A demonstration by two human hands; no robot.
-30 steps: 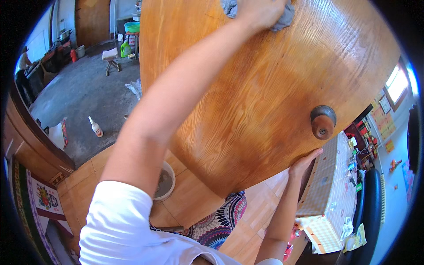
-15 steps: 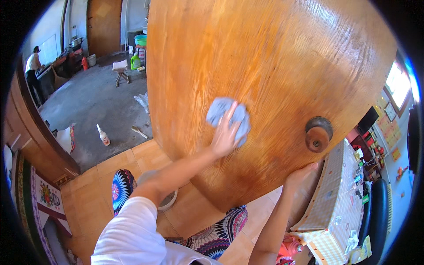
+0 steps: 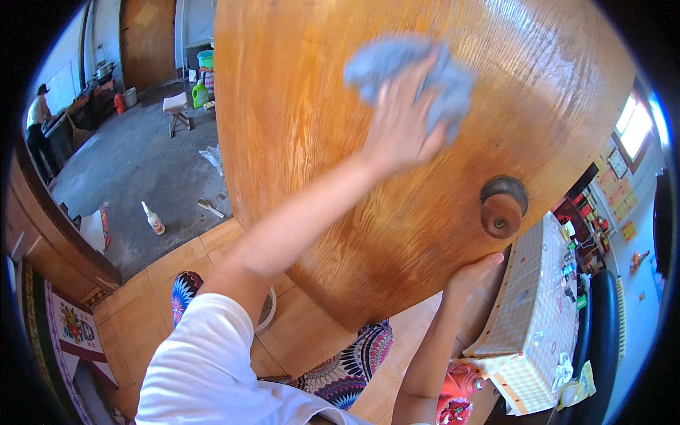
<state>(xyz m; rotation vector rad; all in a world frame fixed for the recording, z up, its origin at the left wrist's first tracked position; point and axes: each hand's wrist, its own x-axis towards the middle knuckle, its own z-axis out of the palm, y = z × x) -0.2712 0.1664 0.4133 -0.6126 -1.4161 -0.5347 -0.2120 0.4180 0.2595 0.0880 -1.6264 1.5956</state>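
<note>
A large wooden door (image 3: 319, 191) with a glossy brown grain fills the middle of the view. My left hand (image 3: 404, 120) presses a blue-grey cloth (image 3: 397, 60) flat on the door's upper part; both are slightly blurred by motion. The fingers lie over the cloth, which bunches out around them. Below the round brown door knob (image 3: 500, 214), my right hand (image 3: 471, 276) grips the door's edge, with some of its fingers hidden behind the wood.
A bucket (image 3: 268, 312) stands on the tiles beneath my left arm, partly covered. Right of the door is a table with a checked cloth (image 3: 489, 319). A spray bottle (image 3: 153, 219) and brush (image 3: 210, 208) lie beyond the doorway, where another person (image 3: 37, 127) stands.
My left hand has moved the cloth up and to the right across the door. My right hand keeps its place on the edge. The view has shifted slightly.
</note>
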